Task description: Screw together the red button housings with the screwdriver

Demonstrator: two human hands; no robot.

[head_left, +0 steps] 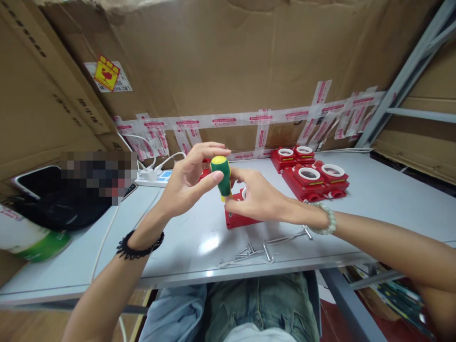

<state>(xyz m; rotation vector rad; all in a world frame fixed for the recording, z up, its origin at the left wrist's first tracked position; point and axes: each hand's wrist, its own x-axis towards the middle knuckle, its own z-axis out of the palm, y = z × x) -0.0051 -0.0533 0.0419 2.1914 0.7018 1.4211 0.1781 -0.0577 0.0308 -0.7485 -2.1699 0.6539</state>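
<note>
A screwdriver (221, 173) with a green and yellow handle stands nearly upright over a red housing (240, 220). My left hand (190, 178) has its thumb against the handle, its fingers curved around the far side near the top. Lower down, my right hand (258, 197) closes thumb and fingers about the handle's lower end, just above the housing. The screwdriver's tip is hidden behind my right fingers. My right hand covers much of the housing and its white ring. Several metal screws (266, 251) lie on the table in front of it.
Several red housings with white rings (309, 175) stand at the back right of the table (384, 204). A power strip (153, 177) with plugs and cables is at the back left, near a black bag (81, 213) and a green-white container (42, 244). Cardboard (228, 61) walls the back.
</note>
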